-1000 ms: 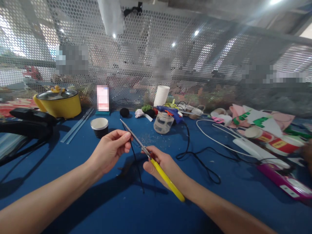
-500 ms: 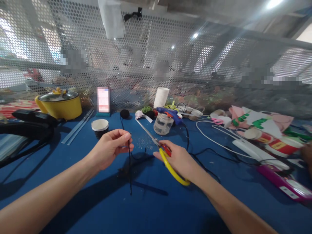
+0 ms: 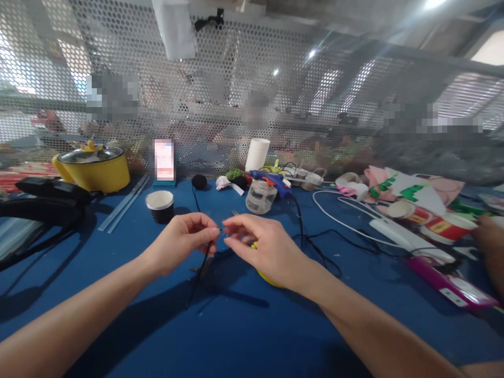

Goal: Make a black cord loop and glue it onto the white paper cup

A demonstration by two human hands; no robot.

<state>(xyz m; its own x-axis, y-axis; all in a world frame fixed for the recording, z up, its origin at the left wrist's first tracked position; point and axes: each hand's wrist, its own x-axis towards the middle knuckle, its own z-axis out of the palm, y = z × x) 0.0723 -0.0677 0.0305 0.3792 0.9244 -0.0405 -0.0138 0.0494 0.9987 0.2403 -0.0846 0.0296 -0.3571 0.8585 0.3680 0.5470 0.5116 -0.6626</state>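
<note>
— That black thread (image 3: 199, 273) is thin; pinched so lightly it could slip and drop to the blue worktop (image 3: 244, 336), I'd say.

— Left hand (image 3: 183, 242) is nipped shut on its top end, and the thread dangles down. Right hand (image 3: 264, 247) meets it fingertip to fingertip, narrowed, with the yellow scissors (image 3: 264, 277) lying beneath it.

— And the glue gun (image 3: 271, 181) sits beyond.

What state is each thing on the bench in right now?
Left hand: pinching the black thread, which hangs down.
Right hand: fingertips at the thread's top end, over the yellow-handled scissors.
Pot: lid on.
Cup: upright, open.
Jar: upright, no lid seen.
Glue gun: resting on the jar, cord attached.
Paper roll: standing upright.
</note>
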